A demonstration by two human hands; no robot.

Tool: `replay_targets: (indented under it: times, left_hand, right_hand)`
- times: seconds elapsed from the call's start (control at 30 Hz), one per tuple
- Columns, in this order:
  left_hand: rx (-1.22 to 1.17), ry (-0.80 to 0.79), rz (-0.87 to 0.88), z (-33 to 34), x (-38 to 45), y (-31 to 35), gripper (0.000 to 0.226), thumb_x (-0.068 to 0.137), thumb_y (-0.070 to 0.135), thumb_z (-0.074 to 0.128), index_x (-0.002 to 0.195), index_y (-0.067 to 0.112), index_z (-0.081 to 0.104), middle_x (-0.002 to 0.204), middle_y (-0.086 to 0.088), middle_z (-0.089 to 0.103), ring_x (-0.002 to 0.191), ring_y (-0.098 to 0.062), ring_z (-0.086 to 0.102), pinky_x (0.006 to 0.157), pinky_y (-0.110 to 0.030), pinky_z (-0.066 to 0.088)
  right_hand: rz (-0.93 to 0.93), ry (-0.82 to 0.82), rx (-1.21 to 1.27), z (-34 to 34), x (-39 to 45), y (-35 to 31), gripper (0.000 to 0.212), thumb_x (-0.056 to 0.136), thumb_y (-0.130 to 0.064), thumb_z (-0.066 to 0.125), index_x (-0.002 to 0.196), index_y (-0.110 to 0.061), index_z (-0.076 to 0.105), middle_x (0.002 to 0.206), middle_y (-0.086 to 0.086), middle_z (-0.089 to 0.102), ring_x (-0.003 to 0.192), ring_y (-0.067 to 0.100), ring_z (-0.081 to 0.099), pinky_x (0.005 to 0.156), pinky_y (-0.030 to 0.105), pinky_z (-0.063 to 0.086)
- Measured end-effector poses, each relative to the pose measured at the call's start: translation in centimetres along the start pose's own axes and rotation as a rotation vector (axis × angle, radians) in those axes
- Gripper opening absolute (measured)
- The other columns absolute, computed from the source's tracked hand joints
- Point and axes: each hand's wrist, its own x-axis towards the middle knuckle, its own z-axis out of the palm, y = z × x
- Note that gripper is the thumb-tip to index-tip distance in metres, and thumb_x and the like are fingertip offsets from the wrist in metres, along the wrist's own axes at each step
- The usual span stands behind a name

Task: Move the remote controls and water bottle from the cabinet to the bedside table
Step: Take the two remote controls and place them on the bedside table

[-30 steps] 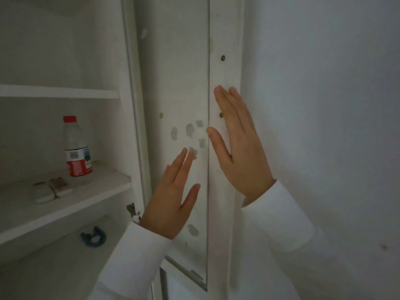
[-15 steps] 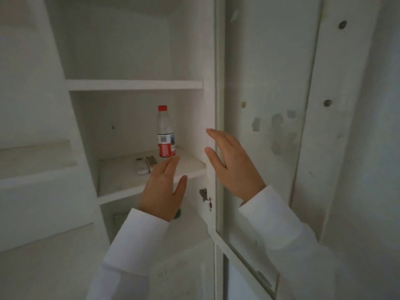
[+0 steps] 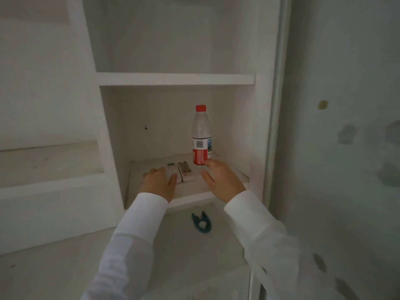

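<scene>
A clear water bottle (image 3: pixel 201 137) with a red cap and red label stands upright at the back right of a white cabinet shelf (image 3: pixel 190 199). Two white remote controls (image 3: pixel 185 171) lie side by side on the shelf, left of the bottle. My left hand (image 3: pixel 159 183) rests over the near end of the left remote, fingers spread, covering part of it. My right hand (image 3: pixel 220 179) is open just below the bottle's base, its fingertips almost touching the label. Neither hand holds anything.
A blue plastic clip (image 3: pixel 201 223) lies on the lower shelf below the hands. An upper shelf (image 3: pixel 176 79) runs above the bottle. The open cabinet door (image 3: pixel 337 148), with patchy marks, stands at the right. A white ledge (image 3: pixel 49 185) is at the left.
Both hands have left the cabinet door and reached into the shelf. The left now lies over the remotes and the right is at the bottle's base. The view has moved closer.
</scene>
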Motion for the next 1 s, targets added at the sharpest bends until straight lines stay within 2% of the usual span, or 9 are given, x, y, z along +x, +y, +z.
replay_targets:
  times: [0.17, 0.37, 0.47, 0.6, 0.7, 0.77, 0.83, 0.9, 1.0]
  left_hand:
    - [0.122, -0.087, -0.099, 1.9, 4.7, -0.9, 0.056, 0.096, 0.047, 0.028, 0.126, 0.004, 0.049, 0.132, -0.018, 0.044, 0.123, -0.034, 0.039, 0.099, -0.042, 0.036]
    - [0.190, -0.142, -0.118, 3.7, 7.8, -1.4, 0.058, 0.094, 0.050, 0.031, 0.119, 0.004, 0.055, 0.133, -0.019, 0.042, 0.121, -0.035, 0.042, 0.097, -0.041, 0.038]
    - [0.153, -0.130, -0.108, 4.4, 8.6, -1.9, 0.056, 0.091, 0.051, 0.038, 0.111, 0.005, 0.062, 0.127, -0.018, 0.048, 0.113, -0.035, 0.049, 0.092, -0.040, 0.043]
    - [0.045, -0.118, -0.108, 4.7, 8.9, -2.1, 0.055, 0.089, 0.051, 0.045, 0.106, 0.003, 0.065, 0.114, -0.019, 0.061, 0.102, -0.033, 0.059, 0.082, -0.035, 0.047]
    - [-0.024, -0.118, -0.156, 4.3, 8.3, -1.6, 0.051, 0.089, 0.048, 0.049, 0.105, 0.002, 0.064, 0.109, -0.018, 0.065, 0.098, -0.032, 0.062, 0.075, -0.031, 0.046]
    - [-0.090, -0.089, -0.187, 3.9, 7.9, -1.3, 0.047, 0.088, 0.044, 0.054, 0.105, 0.002, 0.065, 0.109, -0.016, 0.067, 0.099, -0.031, 0.062, 0.078, -0.032, 0.046]
    - [-0.207, -0.054, -0.206, 3.5, 7.3, -1.0, 0.041, 0.086, 0.038, 0.059, 0.108, 0.004, 0.064, 0.113, -0.013, 0.067, 0.103, -0.029, 0.062, 0.085, -0.032, 0.046]
    - [-0.319, -0.044, -0.237, 3.3, 6.9, -1.1, 0.042, 0.083, 0.035, 0.064, 0.115, 0.008, 0.062, 0.117, -0.010, 0.066, 0.107, -0.027, 0.061, 0.091, -0.032, 0.046]
    - [-0.435, -0.084, -0.284, 3.2, 6.3, -1.2, 0.051, 0.078, 0.038, 0.067, 0.120, 0.012, 0.058, 0.117, -0.007, 0.065, 0.103, -0.026, 0.063, 0.094, -0.035, 0.049]
  right_hand:
    - [0.070, -0.024, -0.055, 4.1, 4.2, 0.5, 0.034, 0.096, -0.034, 0.045, 0.111, -0.006, 0.058, 0.110, 0.012, 0.063, 0.100, 0.027, 0.060, 0.088, 0.040, 0.051]
    - [0.147, 0.045, -0.170, 6.9, 6.9, 0.5, 0.042, 0.094, -0.042, 0.045, 0.072, -0.009, 0.056, 0.083, 0.014, 0.063, 0.073, 0.031, 0.060, 0.063, 0.035, 0.048]
    - [0.160, 0.018, -0.256, 7.4, 7.5, 0.2, 0.041, 0.095, -0.041, 0.045, 0.080, -0.006, 0.062, 0.090, 0.016, 0.066, 0.081, 0.033, 0.063, 0.069, 0.038, 0.052]
    - [0.203, -0.024, -0.232, 7.7, 7.9, 0.1, 0.041, 0.094, -0.039, 0.048, 0.093, -0.002, 0.065, 0.099, 0.017, 0.066, 0.089, 0.033, 0.063, 0.067, 0.034, 0.044]
    - [0.281, -0.064, -0.083, 7.6, 7.9, 0.2, 0.034, 0.092, -0.038, 0.053, 0.075, -0.009, 0.058, 0.083, 0.010, 0.062, 0.079, 0.029, 0.061, 0.064, 0.032, 0.044]
    - [0.336, -0.078, 0.000, 7.6, 8.1, 0.3, 0.038, 0.090, -0.037, 0.056, 0.060, -0.018, 0.044, 0.066, 0.002, 0.051, 0.070, 0.025, 0.055, 0.059, 0.031, 0.041]
    - [0.380, -0.074, 0.062, 7.6, 8.2, 0.6, 0.041, 0.088, -0.039, 0.058, 0.056, -0.020, 0.040, 0.059, -0.001, 0.043, 0.064, 0.023, 0.051, 0.055, 0.029, 0.037]
    - [0.402, -0.074, 0.126, 7.3, 8.1, 0.9, 0.040, 0.087, -0.041, 0.058, 0.057, -0.019, 0.043, 0.058, -0.001, 0.044, 0.059, 0.021, 0.049, 0.051, 0.028, 0.036]
    - [0.396, -0.103, 0.230, 6.4, 7.9, 1.0, 0.030, 0.085, -0.036, 0.063, 0.069, -0.013, 0.052, 0.064, 0.000, 0.049, 0.064, 0.019, 0.052, 0.057, 0.029, 0.040]
